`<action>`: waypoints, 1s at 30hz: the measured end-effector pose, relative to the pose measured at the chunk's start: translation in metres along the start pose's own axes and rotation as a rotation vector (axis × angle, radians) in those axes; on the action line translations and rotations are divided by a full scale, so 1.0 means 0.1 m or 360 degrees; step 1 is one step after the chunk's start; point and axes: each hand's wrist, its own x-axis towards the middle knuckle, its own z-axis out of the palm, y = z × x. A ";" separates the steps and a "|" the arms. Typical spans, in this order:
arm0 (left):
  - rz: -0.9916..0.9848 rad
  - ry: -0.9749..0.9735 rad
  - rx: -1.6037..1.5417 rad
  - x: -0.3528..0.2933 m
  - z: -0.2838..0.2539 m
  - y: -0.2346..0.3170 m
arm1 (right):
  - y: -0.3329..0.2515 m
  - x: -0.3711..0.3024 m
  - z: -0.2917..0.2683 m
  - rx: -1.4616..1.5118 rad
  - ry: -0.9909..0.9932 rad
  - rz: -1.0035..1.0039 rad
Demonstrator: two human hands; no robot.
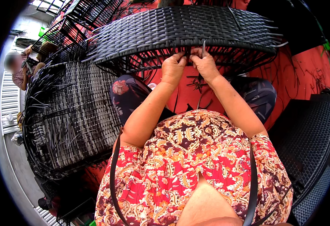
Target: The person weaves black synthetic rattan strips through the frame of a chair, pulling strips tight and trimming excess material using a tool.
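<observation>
A large black woven wicker frame [180, 30] lies in front of me, its near edge showing bare metal bars and loose strand ends. My left hand [173, 67] and my right hand [204, 64] are side by side at that near edge. The right hand pinches a black plastic weaving strand [203, 48] that sticks up between its fingers. The left hand's fingers are curled on the edge of the weave beside it. A loose black strand [114, 177] hangs over my shoulders, down both sides of my patterned shirt.
A grey-and-black woven piece [74, 116] with many loose strand ends stands at my left. More black frames [85, 15] are stacked behind it. A dark woven panel [308, 143] sits at my right. A person [19, 69] sits far left. The floor is red [312, 75].
</observation>
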 end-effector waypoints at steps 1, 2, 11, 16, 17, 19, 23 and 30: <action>-0.0062 -0.0025 -0.0077 0.01 0.02 -0.07 | 0.00 -0.01 0.01 0.0003 -0.0018 0.0004; -0.0121 -0.0055 -0.0154 0.05 0.07 -0.16 | 0.00 -0.01 0.02 0.0008 -0.0031 0.0006; -0.0624 -0.0279 -0.1275 0.05 0.00 0.04 | 0.07 -0.02 -0.01 0.0001 -0.0061 -0.0048; -0.0087 -0.0381 -0.0014 0.19 0.01 -0.15 | 0.05 -0.10 -0.01 -0.0160 -0.0038 -0.0011; 0.0240 -0.0317 0.0298 0.21 0.02 -0.20 | 0.01 -0.12 -0.01 -0.0229 -0.0038 0.0031; 0.0082 -0.0434 0.0085 0.23 0.01 -0.24 | 0.02 -0.11 -0.06 -0.0471 -0.0042 -0.0057; -0.0072 -0.0544 -0.0107 0.28 -0.02 -0.28 | 0.08 -0.06 -0.16 -0.1155 -0.0053 -0.0717; 0.0068 -0.0669 0.0169 0.19 -0.12 -0.09 | -0.16 -0.10 -0.16 -0.1956 -0.0176 -0.0741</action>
